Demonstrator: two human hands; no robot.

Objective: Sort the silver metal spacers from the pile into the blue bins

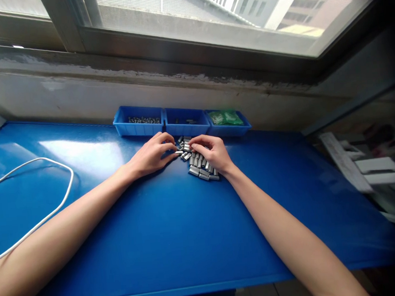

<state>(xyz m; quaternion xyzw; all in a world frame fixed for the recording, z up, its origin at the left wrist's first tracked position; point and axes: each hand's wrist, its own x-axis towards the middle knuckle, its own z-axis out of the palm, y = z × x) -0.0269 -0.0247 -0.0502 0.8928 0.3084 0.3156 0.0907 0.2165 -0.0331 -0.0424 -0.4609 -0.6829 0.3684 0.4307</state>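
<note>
Looks only partly in order, judging by the metal pieces point(198, 159) heaped on the blue desk point(149, 234), just in front of the bins: laid side by side in rough rows toward the near side, but scattered at odd angles toward the far left, close to the hands. Seems, then, about halfway between jumble and neat rows, though hard to count under the right hand point(215, 155). Reaching in from the left with the left hand point(152, 156), fingers point(168, 147) curled and slightly parted at the edge of the loose pieces; cannot tell if gripping one. Bent over the upper pieces with the right hand, thumb and fingers point(205, 139) drawn close together at a piece; cannot tell whether pinched or merely touched. Made of bright, silvery metal by the look of it, short, narrow and straight-sided, with hard glints along smooth faces. Behind, in a row against the wall point(87, 99), find three shallow blue bins, plastic-looking: many small metal parts in the left bin point(137, 129), a few in the middle bin point(187, 129), crinkled green bags point(227, 117) in the right bin point(228, 131). Off to the left, note a smooth white cable point(66, 190) looping across the glossy desktop.
</note>
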